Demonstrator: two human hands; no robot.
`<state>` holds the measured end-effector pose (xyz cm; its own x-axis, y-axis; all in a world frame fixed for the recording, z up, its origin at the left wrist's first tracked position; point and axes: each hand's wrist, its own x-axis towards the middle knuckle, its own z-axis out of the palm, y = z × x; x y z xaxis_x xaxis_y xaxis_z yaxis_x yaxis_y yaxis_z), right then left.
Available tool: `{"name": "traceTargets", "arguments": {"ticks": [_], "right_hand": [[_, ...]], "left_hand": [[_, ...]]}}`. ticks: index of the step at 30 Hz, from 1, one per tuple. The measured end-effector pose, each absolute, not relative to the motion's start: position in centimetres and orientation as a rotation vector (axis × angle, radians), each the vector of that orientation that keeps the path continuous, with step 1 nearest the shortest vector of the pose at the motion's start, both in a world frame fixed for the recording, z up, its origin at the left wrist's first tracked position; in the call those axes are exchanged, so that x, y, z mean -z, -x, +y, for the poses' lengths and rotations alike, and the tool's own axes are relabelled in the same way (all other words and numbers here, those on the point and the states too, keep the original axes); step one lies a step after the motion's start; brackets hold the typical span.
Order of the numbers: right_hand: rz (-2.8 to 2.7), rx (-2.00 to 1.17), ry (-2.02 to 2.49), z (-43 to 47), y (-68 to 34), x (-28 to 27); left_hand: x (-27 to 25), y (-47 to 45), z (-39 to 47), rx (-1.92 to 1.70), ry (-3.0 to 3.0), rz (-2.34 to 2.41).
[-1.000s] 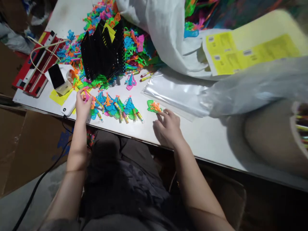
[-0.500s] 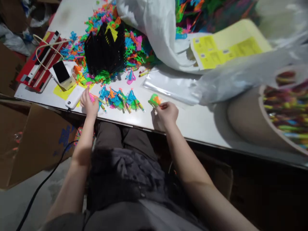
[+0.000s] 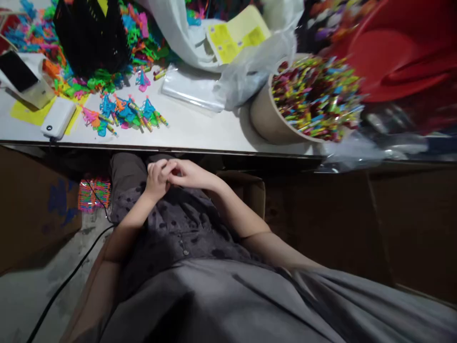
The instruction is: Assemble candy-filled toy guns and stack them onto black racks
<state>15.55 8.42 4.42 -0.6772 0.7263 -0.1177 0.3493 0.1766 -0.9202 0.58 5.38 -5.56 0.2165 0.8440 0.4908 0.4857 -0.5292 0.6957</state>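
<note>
My left hand point(image 3: 157, 180) and my right hand point(image 3: 191, 174) meet above my lap, just below the table's front edge. The fingers of both are curled and touch each other. Whether anything lies between them is hidden. Beyond them, on the white table point(image 3: 200, 129), lies a row of small sets: a pink, orange and blue set point(image 3: 95, 120) at the left, a blue and orange set point(image 3: 125, 110) in the middle, and a blue and green set point(image 3: 149, 110) at the right. Each combines bright plastic pieces with small yellow-banded sticks.
Behind the sets are a black basket point(image 3: 93, 45), a heap of coloured plastic pieces point(image 3: 141, 45) and a clear plastic sheet point(image 3: 193, 89). A tub point(image 3: 262, 116) full of multicoloured sticks stands right, near a red basin point(image 3: 385, 57). A white device point(image 3: 59, 118) lies left.
Both hands have left the tabletop and come together over my lap. The green and orange piece in my right hand can no longer be seen. The view has shifted to the right.
</note>
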Motion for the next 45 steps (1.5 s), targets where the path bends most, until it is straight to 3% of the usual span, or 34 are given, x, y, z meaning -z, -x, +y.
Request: {"name": "traceTargets", "arguments": {"ticks": [4,10,14,20,31,34,39,45], "right_hand": [[-2.234,-1.665,0.964,10.7,-20.7,-5.7],[-1.823,-1.182,1.425,16.7,-25.5,-4.6],[-2.023,-1.107,1.446,21.6,-24.0,-3.2],[-2.326,-0.652,1.372,33.9,-18.3,0.4],[-2.671,0.107,1.684,46.7,-9.7,5.5],[-2.577,0.167,1.831,47.0,-8.7,7.0],[-2.625,0.181,1.678,46.1,-8.4,8.5],[-2.422,0.061,1.637,44.0,-8.2,5.7]], "left_hand": [[5.3,0.4,3.2,-1.163,-2.264,1.276],[5.6,1.6,2.1,-1.166,-1.947,1.413],[5.2,0.5,2.8,-1.128,-1.711,1.397],[6.1,1.2,6.0,-0.981,-1.471,1.039],[8.7,6.2,9.5,-1.052,-1.153,1.265],[9.0,6.5,9.6,-1.111,-1.114,1.276],[7.8,5.7,10.1,-1.255,-0.902,1.187],[5.8,5.0,10.2,-1.182,-0.843,1.169]]}}
